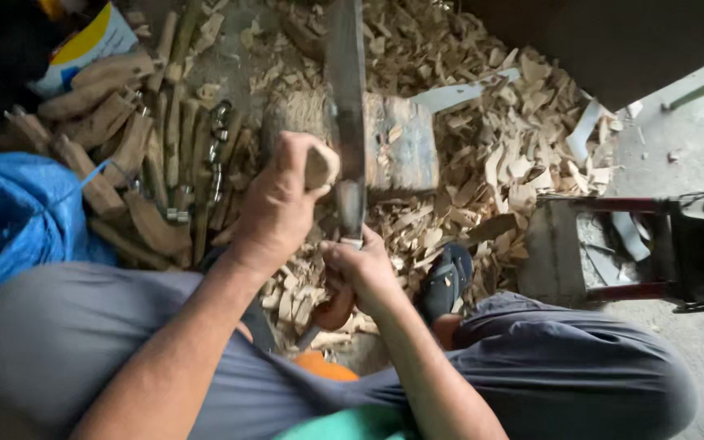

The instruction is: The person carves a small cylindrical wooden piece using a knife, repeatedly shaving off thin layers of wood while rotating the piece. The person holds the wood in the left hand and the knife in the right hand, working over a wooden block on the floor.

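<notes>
My left hand (277, 204) grips a short piece of pale wood (320, 165), held upright over a worn wooden chopping block (401, 143). My right hand (362, 273) is closed on the wooden handle of a long broad blade (345, 90). The blade points away from me, its flat side right beside the wood piece. Whether the edge touches the wood I cannot tell. My knees in grey trousers frame the bottom of the view.
Wood chips (515, 138) cover the ground around the block. A pile of rough carved wooden pieces (136, 155) lies at the left, next to a blue sack (18, 212). A dark sandal (447, 277) sits by my right knee. A red metal frame (653, 244) stands at the right.
</notes>
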